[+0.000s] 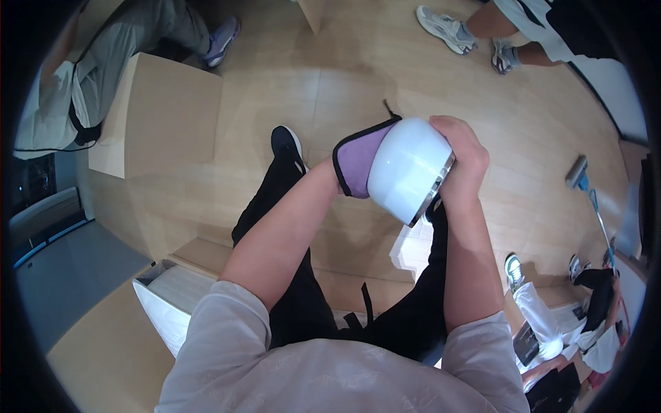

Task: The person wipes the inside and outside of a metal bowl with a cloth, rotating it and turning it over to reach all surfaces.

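A glossy white rounded vessel (408, 168) with a shiny metal rim is held up in front of me, tilted, its rim towards the lower right. My right hand (465, 157) grips it along the rim side, fingers partly behind it. Against its left side lies a purple cloth (359, 157) with black edging and a thin dark cord at its upper corner. The left forearm ends at this cloth, which hides my left hand; whether its fingers close on the cloth or the vessel cannot be seen. The inside of the vessel is hidden.
A large box-shaped block (173, 121) stands at upper left beside a seated person. Another person's legs (496, 31) are at upper right. A floor mop (578, 173) and more people are at right. Near my left elbow is a lined white bin (170, 304).
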### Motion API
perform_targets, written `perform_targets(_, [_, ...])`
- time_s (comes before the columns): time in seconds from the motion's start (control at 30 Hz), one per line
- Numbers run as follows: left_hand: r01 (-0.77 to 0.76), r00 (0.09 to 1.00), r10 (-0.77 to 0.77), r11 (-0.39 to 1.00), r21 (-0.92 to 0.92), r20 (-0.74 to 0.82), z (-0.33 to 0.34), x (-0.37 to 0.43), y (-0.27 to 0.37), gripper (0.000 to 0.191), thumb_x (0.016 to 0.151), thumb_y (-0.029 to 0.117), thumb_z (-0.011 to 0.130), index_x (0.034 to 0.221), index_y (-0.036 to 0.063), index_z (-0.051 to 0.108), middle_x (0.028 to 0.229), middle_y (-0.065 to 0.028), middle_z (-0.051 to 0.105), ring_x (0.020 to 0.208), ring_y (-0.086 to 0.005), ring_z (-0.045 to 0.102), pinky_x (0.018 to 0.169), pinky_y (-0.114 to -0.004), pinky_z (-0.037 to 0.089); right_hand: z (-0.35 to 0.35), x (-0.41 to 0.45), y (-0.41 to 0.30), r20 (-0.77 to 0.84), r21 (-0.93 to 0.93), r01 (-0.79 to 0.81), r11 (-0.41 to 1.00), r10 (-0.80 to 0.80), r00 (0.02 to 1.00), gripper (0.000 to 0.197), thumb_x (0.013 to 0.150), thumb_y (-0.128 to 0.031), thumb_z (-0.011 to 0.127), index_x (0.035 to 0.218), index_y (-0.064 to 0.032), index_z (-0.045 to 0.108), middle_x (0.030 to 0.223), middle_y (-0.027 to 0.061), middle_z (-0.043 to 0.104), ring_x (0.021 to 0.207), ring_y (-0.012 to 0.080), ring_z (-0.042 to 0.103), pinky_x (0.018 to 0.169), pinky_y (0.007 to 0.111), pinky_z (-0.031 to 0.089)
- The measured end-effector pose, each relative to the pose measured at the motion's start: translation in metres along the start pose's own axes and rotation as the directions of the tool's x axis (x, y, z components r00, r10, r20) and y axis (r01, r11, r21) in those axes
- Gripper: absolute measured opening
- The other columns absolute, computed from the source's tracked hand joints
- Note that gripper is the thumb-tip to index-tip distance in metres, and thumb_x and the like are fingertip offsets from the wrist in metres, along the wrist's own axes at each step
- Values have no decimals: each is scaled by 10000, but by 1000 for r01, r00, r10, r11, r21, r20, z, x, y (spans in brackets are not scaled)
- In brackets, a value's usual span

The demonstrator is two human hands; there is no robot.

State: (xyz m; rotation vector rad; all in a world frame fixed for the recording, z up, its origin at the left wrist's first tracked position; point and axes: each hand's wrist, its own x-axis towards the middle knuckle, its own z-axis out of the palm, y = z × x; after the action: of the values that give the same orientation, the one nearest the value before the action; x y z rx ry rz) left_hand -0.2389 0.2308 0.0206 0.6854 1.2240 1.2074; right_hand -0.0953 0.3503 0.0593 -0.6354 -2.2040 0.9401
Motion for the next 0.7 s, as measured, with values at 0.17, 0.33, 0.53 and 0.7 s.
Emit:
perform_targets(0.17, [-48,996,50,998,38,-68,6,-4,-7,350,953,294,616,1193,42,646,1070,-137,691,943,-240,644,844,-343,503,2,-6,2,-23,-187,-120,975,117,993,164,811,50,591,934,1,688,902,141,709,864,217,697,775,271,531])
perform_targets(0.33, [-127,980,138,988,83,-145,11,-7,-6,375,953,299,618,1228,44,635,1103,-133,689,972,-231,645,864,-338,503,6,-6,23,-51,-85,-423,902,420,906,223,763,123,627,926,-23,669,799,203,686,745,354,701,687,357,554])
perform_targets(0.53, [-208,936,263,949,236,-234,12,-14,0,407,954,305,620,1269,47,623,1143,-129,687,1007,-220,646,888,-333,504,16,-30,63,112,48,-508,860,501,858,221,790,-92,710,874,106,658,739,269,681,760,384,729,654,397,558])
perform_targets(0.7, [-267,870,370,909,320,-325,-1,-28,5,436,955,310,622,1304,50,613,1176,-126,685,1036,-211,648,907,-328,504,24,-24,22,415,220,-746,629,632,655,280,812,-154,719,763,110,642,684,204,686,474,256,663,391,348,493])
